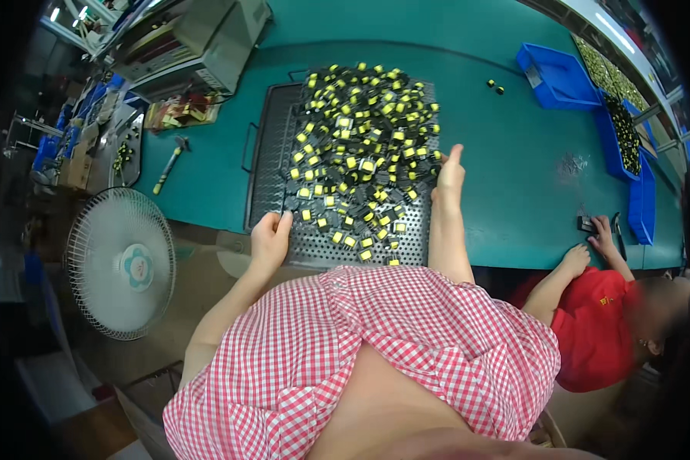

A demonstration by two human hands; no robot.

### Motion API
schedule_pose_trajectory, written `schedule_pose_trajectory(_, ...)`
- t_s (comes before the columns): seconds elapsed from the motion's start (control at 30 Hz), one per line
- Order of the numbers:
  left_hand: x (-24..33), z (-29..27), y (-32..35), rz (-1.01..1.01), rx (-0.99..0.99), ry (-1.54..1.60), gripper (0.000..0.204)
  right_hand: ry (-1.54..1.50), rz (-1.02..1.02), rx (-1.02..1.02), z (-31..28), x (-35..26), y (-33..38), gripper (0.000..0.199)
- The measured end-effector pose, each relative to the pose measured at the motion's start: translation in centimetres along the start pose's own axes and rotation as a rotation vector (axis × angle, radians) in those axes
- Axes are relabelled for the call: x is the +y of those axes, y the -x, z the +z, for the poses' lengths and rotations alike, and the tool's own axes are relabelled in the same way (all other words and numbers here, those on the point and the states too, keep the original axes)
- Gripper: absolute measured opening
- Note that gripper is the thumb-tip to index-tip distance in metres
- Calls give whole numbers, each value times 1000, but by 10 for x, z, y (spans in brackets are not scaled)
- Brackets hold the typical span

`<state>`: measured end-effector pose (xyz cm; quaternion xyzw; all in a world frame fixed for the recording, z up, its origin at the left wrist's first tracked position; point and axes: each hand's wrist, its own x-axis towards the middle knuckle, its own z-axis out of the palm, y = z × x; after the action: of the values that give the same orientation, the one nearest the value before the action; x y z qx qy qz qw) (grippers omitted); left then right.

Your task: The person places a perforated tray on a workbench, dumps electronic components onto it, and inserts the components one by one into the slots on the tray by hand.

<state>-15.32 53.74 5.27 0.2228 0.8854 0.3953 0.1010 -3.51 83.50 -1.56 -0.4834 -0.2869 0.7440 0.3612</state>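
A perforated metal tray (314, 254) lies before me, heaped with small black components with yellow tops (368, 165), probably coils or transformers. It overlaps a darker mesh tray (269, 153) with wire handles on its left. My left hand (271, 236) is closed at the near left edge of the perforated tray, thumb uppermost; its curled fingertips are partly hidden. Along the right edge, my right hand (450, 178) grips the tray's side, its thumb pointing away from me and the other fingers mostly hidden beside the components.
A hammer (170, 165) lies left on the green table (506, 184), near a boxy instrument (207, 65). A fan (123, 264) stands at left. Blue bins (556, 77) line the far right. Two loose components (496, 87) lie nearby. A co-worker in red (598, 330) handles a small dark part.
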Motion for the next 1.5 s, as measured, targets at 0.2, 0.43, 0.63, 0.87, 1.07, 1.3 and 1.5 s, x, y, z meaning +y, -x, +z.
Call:
schedule_pose_trajectory(0.2,56,-5,34,-184,60,3,27,23,217,-83,7,-1,-17,67)
schedule_pose_trajectory(0.43,97,-10,34,-269,89,30,24,164,321,-38,3,27,-53,76)
schedule_pose_trajectory(0.63,84,-19,30,-325,37,79,24,69,313,-116,7,28,-44,78)
schedule_pose_trajectory(0.87,71,-29,29,-284,11,116,26,221,316,-87,11,40,-35,81)
schedule_pose_trajectory(1.07,68,-32,25,-306,48,196,20,184,322,-200,9,62,-54,90)
schedule_pose_trajectory(1.3,75,-34,28,-308,34,306,21,320,315,-15,21,52,-36,85)
schedule_pose_trajectory(1.5,67,-32,42,-336,74,286,20,338,246,-39,34,40,-18,81)
